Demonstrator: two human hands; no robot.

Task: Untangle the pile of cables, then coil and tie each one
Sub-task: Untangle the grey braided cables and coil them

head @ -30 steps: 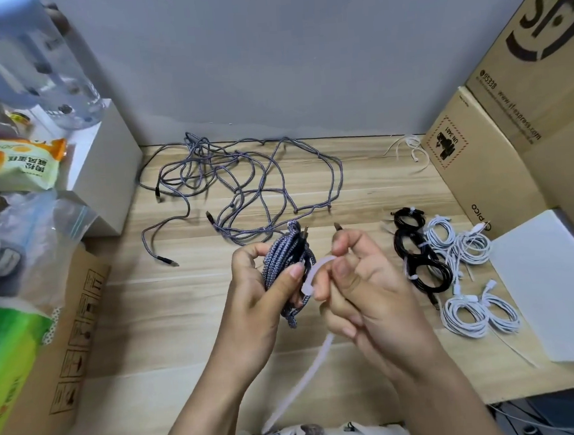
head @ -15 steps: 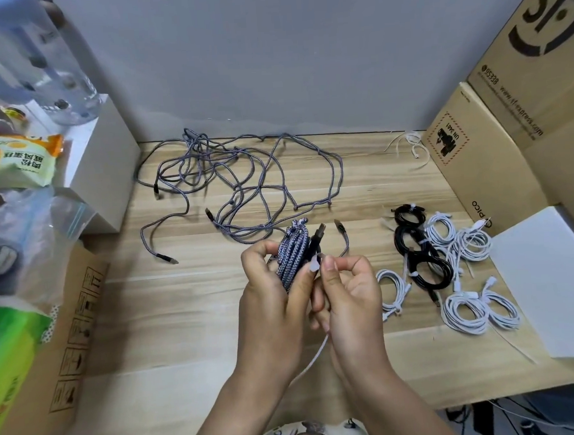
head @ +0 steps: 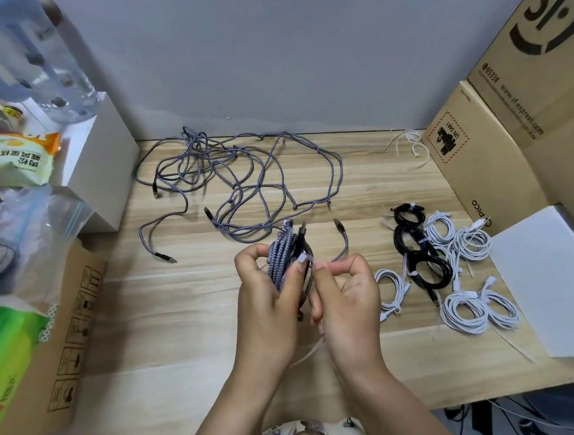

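We are partway: our left grip [head: 267, 305] clasps the coiled grey cable [head: 282, 257] above the tabletop [head: 190, 309], right grip [head: 344, 297] pinching its white tie [head: 303, 259], tied coils [head: 447, 265] done beside us, a tangled pile [head: 240, 180] left.

On the tabletop [head: 191, 322], the tangle [head: 240, 180] lies behind the hands; tied coils [head: 448, 268] lie right of the tangle, boxes [head: 482, 160] beyond.

One head-worn view looks steeply down from close above the wooden table [head: 184, 322], facing the far grey wall [head: 270, 52].
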